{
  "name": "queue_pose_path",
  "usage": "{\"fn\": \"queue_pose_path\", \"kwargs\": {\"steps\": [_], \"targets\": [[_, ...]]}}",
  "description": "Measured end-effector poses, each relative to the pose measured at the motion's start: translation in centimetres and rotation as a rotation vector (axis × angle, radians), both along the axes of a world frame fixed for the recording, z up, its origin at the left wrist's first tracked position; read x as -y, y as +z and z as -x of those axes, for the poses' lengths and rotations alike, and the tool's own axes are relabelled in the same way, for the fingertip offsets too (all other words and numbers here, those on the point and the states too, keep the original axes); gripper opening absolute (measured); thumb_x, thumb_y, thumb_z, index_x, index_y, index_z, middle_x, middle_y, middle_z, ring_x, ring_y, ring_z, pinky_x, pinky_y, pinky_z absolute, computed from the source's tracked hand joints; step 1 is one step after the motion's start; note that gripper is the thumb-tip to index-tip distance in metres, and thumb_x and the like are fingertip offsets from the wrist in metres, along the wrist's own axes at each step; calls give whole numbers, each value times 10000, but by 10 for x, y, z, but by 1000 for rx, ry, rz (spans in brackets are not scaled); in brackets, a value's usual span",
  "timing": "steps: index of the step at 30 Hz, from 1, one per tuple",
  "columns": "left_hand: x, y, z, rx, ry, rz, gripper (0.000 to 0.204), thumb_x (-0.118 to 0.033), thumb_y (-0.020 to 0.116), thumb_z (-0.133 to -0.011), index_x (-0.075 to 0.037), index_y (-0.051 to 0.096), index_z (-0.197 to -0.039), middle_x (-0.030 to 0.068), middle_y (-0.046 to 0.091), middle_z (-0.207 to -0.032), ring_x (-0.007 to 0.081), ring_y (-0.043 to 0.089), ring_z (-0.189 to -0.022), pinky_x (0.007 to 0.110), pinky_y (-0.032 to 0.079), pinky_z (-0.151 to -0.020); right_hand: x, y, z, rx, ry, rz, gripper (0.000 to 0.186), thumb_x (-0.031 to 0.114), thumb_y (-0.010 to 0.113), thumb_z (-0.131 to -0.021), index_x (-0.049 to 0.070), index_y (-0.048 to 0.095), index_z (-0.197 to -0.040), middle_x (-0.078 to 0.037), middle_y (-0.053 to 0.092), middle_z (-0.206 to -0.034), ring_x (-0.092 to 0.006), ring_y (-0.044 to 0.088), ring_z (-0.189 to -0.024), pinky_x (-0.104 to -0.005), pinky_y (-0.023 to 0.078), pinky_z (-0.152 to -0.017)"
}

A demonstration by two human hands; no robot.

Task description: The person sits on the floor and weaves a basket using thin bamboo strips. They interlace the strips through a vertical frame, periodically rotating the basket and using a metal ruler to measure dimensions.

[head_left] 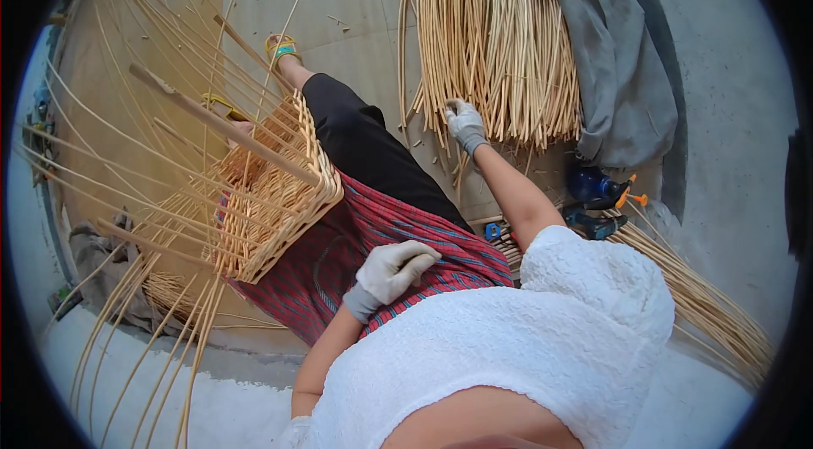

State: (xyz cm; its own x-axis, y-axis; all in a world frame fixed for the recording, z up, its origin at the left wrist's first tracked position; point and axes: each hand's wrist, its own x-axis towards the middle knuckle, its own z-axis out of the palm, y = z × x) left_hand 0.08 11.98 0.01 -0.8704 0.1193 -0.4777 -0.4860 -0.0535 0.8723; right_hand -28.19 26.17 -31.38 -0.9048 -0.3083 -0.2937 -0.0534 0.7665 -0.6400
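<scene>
A part-woven wicker basket (pixel 275 203) leans on its side against my lap at the left, long loose rods fanning out from it. Thick wooden sticks (pixel 224 129) stand up at its corners. My left hand (pixel 392 271), in a white glove with a grey cuff, rests on the red striped cloth (pixel 398 220) over my lap, its fingers curled in and nothing visible in them. At the near end of a large bundle of peeled wicker rods (pixel 500 42), my gloved right hand (pixel 466 124) has its fingers closed at the rod ends; its grip is partly hidden.
A grey cloth (pixel 622 51) lies along the bundle's right side. Close to my right arm are a dark blue bottle (pixel 589 185) with an orange nozzle and a dark tool (pixel 593 222). More rods (pixel 699 288) lie at the lower right. My sandalled foot (pixel 282 49) is beyond the basket.
</scene>
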Motion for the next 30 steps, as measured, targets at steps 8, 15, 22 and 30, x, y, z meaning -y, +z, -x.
{"fn": "queue_pose_path", "kwargs": {"steps": [8, 15, 22, 30], "targets": [[7, -18, 21, 235, 54, -106, 239, -219, 594, -1059, -55, 719, -1180, 13, 659, -698, 52, 619, -582, 227, 510, -519, 50, -4, 65, -133, 272, -635, 406, 266, 619, -935, 182, 618, -1331, -146, 661, -1198, -338, 656, -1122, -472, 528, -940], [15, -20, 30, 311, 52, -217, 243, -214, 583, -1058, -62, 726, -1183, 9, 659, -694, 49, 601, -539, 217, 503, -499, 75, 18, 80, -147, 319, -867, 750, 217, 569, -942, 307, 289, -1632, -127, 608, -1234, -284, 651, -1110, -453, 536, -871], [22, -20, 33, 365, 4, -286, 260, -211, 559, -1064, -56, 721, -1197, 15, 670, -704, 49, 589, -527, 205, 481, -492, 66, 1, 85, -148, 296, -854, 580, 242, 594, -920, 175, 514, -1490, -138, 653, -1218, -297, 665, -1127, -444, 553, -870], [21, -16, 30, 379, 16, -245, 270, -240, 555, -1067, -71, 716, -1202, 7, 666, -724, 44, 589, -535, 204, 473, -459, 40, 11, 67, -102, 27, -601, 354, 307, 511, -968, 37, 704, -1088, -229, 727, -1116, -422, 711, -984, -512, 547, -923]]}}
